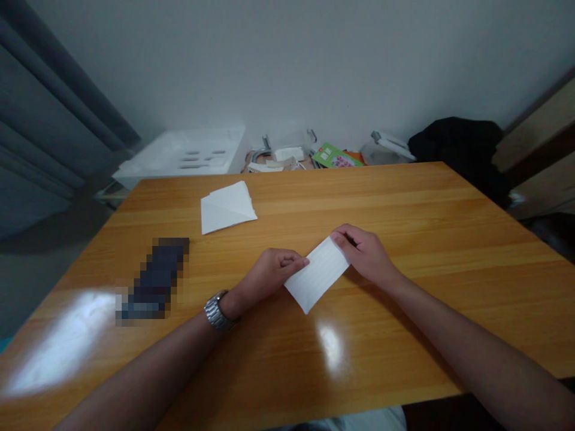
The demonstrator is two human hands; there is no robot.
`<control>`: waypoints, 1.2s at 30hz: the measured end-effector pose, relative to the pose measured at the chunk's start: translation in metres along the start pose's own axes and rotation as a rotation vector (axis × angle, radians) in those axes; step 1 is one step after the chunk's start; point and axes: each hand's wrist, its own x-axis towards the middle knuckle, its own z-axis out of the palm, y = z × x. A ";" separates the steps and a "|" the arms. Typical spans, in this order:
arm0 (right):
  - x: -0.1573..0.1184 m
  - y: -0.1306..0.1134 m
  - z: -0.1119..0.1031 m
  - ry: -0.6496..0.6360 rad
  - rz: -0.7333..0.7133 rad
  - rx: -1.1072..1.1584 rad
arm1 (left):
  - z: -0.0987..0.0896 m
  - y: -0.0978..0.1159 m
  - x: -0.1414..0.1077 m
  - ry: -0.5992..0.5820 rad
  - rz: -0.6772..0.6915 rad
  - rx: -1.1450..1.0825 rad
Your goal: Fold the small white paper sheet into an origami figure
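We note left hand (272,270) and right hand (367,254), both curled, pinching a white rectangular paper sheet (317,274); beyond it, leftward, lies a flat white paper stack (228,207).

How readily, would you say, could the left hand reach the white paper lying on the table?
Probably yes: only bare tabletop separates the left hand from the white paper, though it holds another sheet.

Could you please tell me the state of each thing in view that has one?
Held white paper: gripped by both hands
Left hand: closed on the paper's left side
Right hand: closed on the paper's right end
White papers: lying layered on the table
Watch: fastened, worn
Dark item: pixelated, state unclear
White tray: open side up
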 end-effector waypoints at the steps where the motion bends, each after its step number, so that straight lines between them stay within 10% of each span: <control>1: 0.001 0.001 0.000 0.006 0.004 0.001 | -0.001 0.000 0.000 0.012 -0.006 -0.010; 25: 0.012 0.020 -0.004 0.120 0.069 0.012 | -0.014 0.001 0.002 0.041 -0.058 -0.046; 36: 0.013 0.028 0.002 -0.085 -0.055 -0.312 | -0.025 -0.017 0.010 0.327 0.134 0.660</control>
